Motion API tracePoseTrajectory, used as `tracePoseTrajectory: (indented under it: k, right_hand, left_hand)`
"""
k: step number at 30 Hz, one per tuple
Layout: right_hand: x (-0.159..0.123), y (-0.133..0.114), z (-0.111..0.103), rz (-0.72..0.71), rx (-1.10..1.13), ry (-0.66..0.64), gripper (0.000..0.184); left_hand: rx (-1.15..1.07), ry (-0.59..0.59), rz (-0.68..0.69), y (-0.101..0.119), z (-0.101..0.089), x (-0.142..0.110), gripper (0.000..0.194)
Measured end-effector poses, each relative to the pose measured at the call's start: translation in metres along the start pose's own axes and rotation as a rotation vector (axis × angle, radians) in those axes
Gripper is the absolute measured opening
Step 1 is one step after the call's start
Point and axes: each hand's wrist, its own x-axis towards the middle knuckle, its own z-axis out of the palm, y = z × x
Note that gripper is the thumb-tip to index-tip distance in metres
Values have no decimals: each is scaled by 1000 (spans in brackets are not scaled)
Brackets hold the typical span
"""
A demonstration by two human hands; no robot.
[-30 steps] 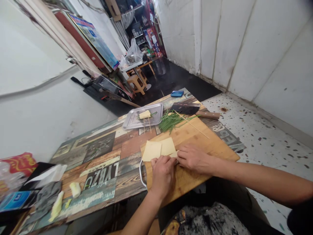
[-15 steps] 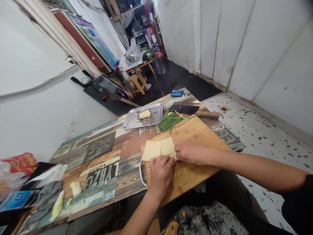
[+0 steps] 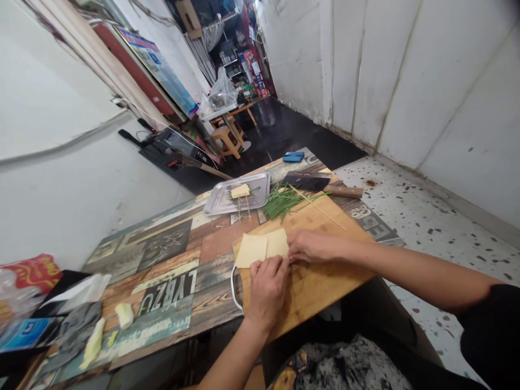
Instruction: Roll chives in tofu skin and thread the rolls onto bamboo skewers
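Two pale yellow sheets of tofu skin lie overlapping on the wooden cutting board. My left hand rests at their near edge, fingers bent down over it. At the right-hand sheet's corner, my right hand pinches the edge, its fingertips close to the left ones. What lies under the fingers is mostly hidden. Beyond the hands are a heap of cut green chives and a thin wooden skewer. A skewered tofu skin roll with greens inside sits on a metal tray.
A cleaver lies at the board's far side, its wooden handle pointing right. Near the table's far end is a blue box. Pale vegetable pieces and a grey cloth lie at the left. The board has a metal handle.
My right hand has shifted left along the near edge of the tofu skin, closer to my left hand. My left hand has barely moved.
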Motion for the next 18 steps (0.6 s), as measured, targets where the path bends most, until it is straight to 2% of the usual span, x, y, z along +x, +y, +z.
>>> tracePoseTrajectory:
  k: [3, 6, 8, 12, 14, 18]
  right_hand:
    - [-2, 4, 1, 45, 55, 64, 20]
    - [-11, -1, 0, 109, -16, 167, 19]
    - [-17, -5, -1, 102, -131, 202, 22]
    - [-22, -8, 1, -48, -380, 140, 22]
    - [-19, -4, 5, -88, -418, 100, 20]
    - [-10, 10, 14, -88, -324, 93, 24]
  left_hand:
    - [-74, 4, 59, -3, 2, 2, 21]
    - [-121, -37, -13, -9, 4, 8, 21]
    - [-164, -74, -52, -13, 5, 13, 21]
    - [-268, -143, -78, -20, 8, 19, 23]
    - [-251, -147, -69, -20, 9, 19, 26]
    - [-93, -26, -6, -16, 13, 11, 18]
